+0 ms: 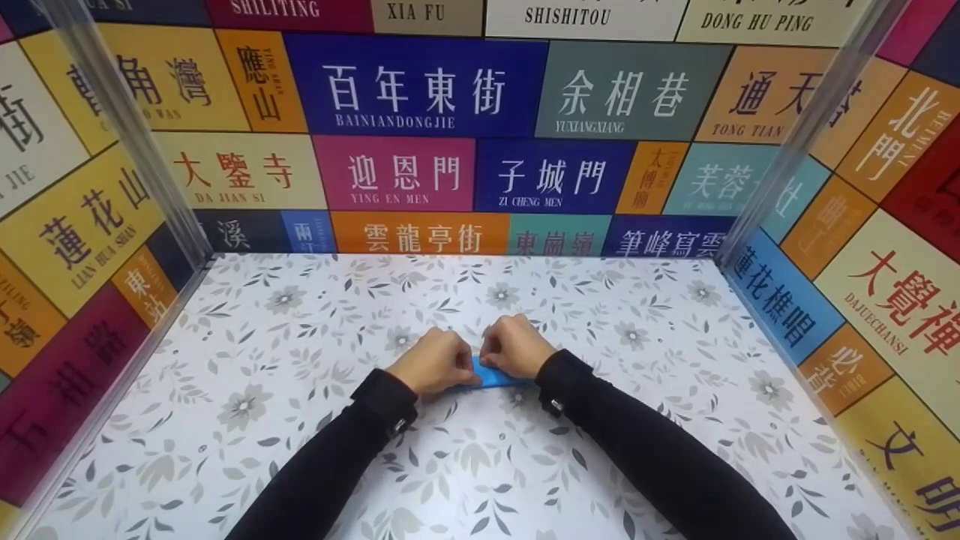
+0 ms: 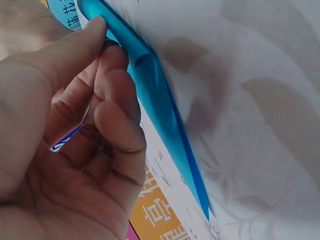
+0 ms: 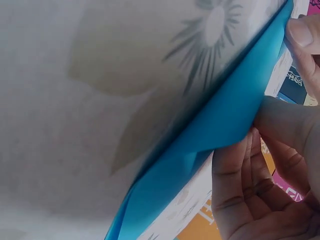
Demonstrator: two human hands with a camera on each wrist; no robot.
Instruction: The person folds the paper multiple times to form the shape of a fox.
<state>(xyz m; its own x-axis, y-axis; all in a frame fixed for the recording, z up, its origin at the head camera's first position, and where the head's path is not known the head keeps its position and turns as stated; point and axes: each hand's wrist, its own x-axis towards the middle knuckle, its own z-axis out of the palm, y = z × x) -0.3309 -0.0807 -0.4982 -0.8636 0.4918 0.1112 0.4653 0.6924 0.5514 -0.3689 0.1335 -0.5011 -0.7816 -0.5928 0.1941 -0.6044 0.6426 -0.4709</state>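
A small blue sheet [image 1: 493,376], which looks like folded paper, lies on the patterned tabletop between my two hands. My left hand [image 1: 435,361] pinches its left part with thumb and fingertips. In the left wrist view the blue sheet [image 2: 159,95] has a raised, curled flap beside the fingertips and tapers to a point. My right hand [image 1: 519,346] is bent over the right part. The right wrist view shows the thumb and forefinger of the right hand [image 3: 265,165] pinching the folded edge of the blue sheet [image 3: 220,120]. My fingers hide part of the sheet.
The white tabletop [image 1: 315,450] carries a grey flower and leaf print. Panels with colourful Chinese place-name signs [image 1: 416,88] stand at the back and both sides. Clear corner strips [image 1: 806,127] join the panels. Both forearms wear black sleeves [image 1: 660,450].
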